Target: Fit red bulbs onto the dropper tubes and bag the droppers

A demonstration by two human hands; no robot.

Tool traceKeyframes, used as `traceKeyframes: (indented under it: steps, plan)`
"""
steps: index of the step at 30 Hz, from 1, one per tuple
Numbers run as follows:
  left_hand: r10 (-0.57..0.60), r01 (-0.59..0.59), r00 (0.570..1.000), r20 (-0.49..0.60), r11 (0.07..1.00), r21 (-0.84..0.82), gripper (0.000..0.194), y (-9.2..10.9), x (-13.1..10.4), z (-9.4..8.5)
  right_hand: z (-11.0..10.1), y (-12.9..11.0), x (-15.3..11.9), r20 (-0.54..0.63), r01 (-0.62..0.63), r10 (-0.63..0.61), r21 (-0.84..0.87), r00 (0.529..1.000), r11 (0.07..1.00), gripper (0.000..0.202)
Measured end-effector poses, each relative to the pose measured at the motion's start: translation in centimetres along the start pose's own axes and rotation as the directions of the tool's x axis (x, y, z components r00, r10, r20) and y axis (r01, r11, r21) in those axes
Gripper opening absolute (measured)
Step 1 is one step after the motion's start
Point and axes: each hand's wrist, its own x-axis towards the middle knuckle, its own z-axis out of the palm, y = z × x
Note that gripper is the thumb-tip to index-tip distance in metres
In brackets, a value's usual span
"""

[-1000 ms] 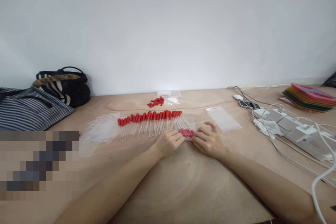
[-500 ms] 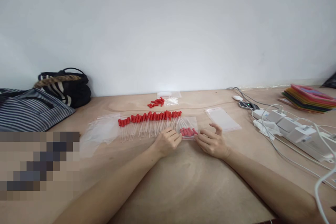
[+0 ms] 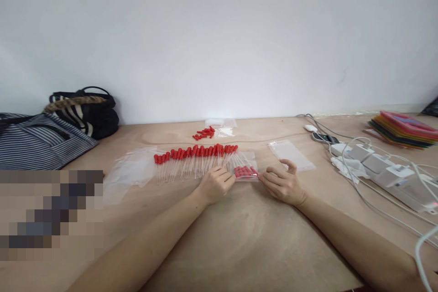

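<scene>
A clear plastic bag [image 3: 252, 157] lies between my hands, its edge toward me, with several red-topped clear droppers [image 3: 245, 171] inside. My left hand [image 3: 216, 185] has its fingers closed on the bag's near left corner. At the near right corner, my right hand [image 3: 282, 185] pinches the bag's edge, index finger raised a little. A row of red-topped droppers [image 3: 195, 151] lies just beyond and left of my left hand, clear stems toward me.
Flat clear bags lie left [image 3: 132, 169] and right [image 3: 292, 155]. Loose red caps [image 3: 204, 133] sit near the wall beside another bag [image 3: 224, 128]. White power strips [image 3: 393, 173] with cables, coloured sheets [image 3: 404, 128] and a striped bag [image 3: 44, 141] flank the table.
My right hand has slid slightly right along the bag's near edge, and the droppers inside lie a little more spread. My left hand has barely moved.
</scene>
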Motion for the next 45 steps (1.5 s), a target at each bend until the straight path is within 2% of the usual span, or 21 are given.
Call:
traceKeyframes:
  steps: [8, 14, 19, 26, 31, 37, 45]
  plan:
    - [-0.018, 0.018, 1.0, -0.009, 1.0, -0.003, 0.028, 0.2, 0.1, 0.0, -0.1, -0.6, 0.9, -0.004, -0.121, 0.121, -0.02, 0.993, 0.992, 0.007]
    - [-0.043, 0.043, 0.999, 0.008, 0.998, -0.048, 0.024, 0.2, 0.4, -0.3, 0.5, -1.0, 0.9, 0.011, -0.092, 0.092, 0.03, 0.996, 0.995, 0.011]
    - [-0.048, 0.045, 0.998, -0.032, 0.995, -0.091, 0.014, 0.7, 1.3, 0.1, 0.7, -1.3, 0.9, -0.008, -0.077, 0.078, 0.059, 0.997, 0.995, 0.013]
    - [-0.005, 0.002, 1.0, -0.028, 0.993, -0.116, 0.021, 1.2, 1.4, 1.3, 0.6, -1.6, 1.4, -0.014, -0.116, 0.117, 0.049, 0.993, 0.992, 0.012]
    - [0.019, -0.022, 0.999, -0.034, 0.994, -0.109, 0.025, 1.2, 1.3, 1.1, 0.8, -1.8, 1.6, 0.015, -0.134, 0.133, 0.071, 0.991, 0.988, 0.01]
    - [-0.014, 0.012, 1.0, -0.02, 0.998, -0.056, 0.024, 1.2, 1.3, 0.9, 0.6, -1.8, 1.6, 0.007, -0.183, 0.184, 0.114, 0.983, 0.976, 0.013]
    - [0.003, -0.003, 1.0, -0.005, 0.996, -0.089, 0.03, 1.2, 1.4, 0.9, 0.8, -2.5, 2.3, 0.043, -0.218, 0.214, 0.134, 0.976, 0.967, 0.009]
